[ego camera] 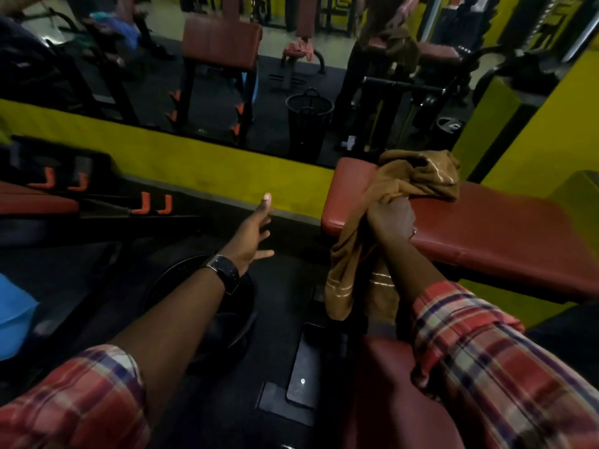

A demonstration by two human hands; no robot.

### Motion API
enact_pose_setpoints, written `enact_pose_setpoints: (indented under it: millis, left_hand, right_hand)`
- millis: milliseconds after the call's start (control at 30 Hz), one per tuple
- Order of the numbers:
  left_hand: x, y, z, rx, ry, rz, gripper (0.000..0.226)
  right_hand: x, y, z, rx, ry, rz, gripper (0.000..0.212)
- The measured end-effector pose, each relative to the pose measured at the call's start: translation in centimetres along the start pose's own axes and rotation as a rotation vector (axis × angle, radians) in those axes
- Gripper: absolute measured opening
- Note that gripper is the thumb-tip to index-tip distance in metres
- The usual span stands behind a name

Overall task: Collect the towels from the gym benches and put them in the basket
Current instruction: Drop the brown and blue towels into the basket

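Observation:
A brown towel point(418, 176) with pale stripes lies bunched on the red padded bench point(492, 228) at the right, and part of it hangs over the bench's near edge. My right hand point(390, 218) is closed around the towel's middle at that edge. My left hand point(254, 231), with a dark watch on the wrist, is stretched out to the left over the dark floor, fingers spread and holding nothing. A black basket point(308, 118) shows in the wall mirror ahead. Other towels show in the mirror: a pink one point(301, 47) and a blue one point(124, 27) on benches.
A yellow ledge point(181, 160) runs below the mirror. A black weight plate point(201, 299) lies on the floor under my left arm. A rack with orange hooks point(146, 204) stands at the left. Another red pad point(385, 384) is close at the bottom right.

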State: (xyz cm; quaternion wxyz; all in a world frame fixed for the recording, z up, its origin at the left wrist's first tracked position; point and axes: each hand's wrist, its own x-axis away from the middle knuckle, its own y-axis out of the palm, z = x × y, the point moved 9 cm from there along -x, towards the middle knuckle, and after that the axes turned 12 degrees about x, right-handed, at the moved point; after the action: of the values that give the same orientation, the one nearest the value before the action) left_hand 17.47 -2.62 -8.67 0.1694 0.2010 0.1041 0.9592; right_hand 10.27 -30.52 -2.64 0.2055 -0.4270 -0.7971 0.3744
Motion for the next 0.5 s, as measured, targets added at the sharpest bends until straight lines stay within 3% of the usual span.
enact_pose_setpoints:
  millis: [167,233,367,500]
  left_hand:
    - [0.7,-2.6,2.0,0.106,-0.016,0.022,0.076]
    - [1.6,-4.9,3.2,0.134,0.006,0.04,0.077]
    - [4.1,-10.7,5.8,0.187,0.06,0.111,0.076]
    - [7.8,-17.9,8.1,0.235,0.117,0.176,0.073]
  right_hand:
    - [3.2,1.5,-3.7,-0.446,0.051,-0.013,0.035]
    - [5.9,2.9,-6.8,-0.577,-0.038,-0.043,0.021]
    - [12.1,5.9,-14.2,-0.682,-0.287,-0.136,0.033]
    - [19.1,9.5,-20.8,-0.728,-0.407,-0.209,0.025]
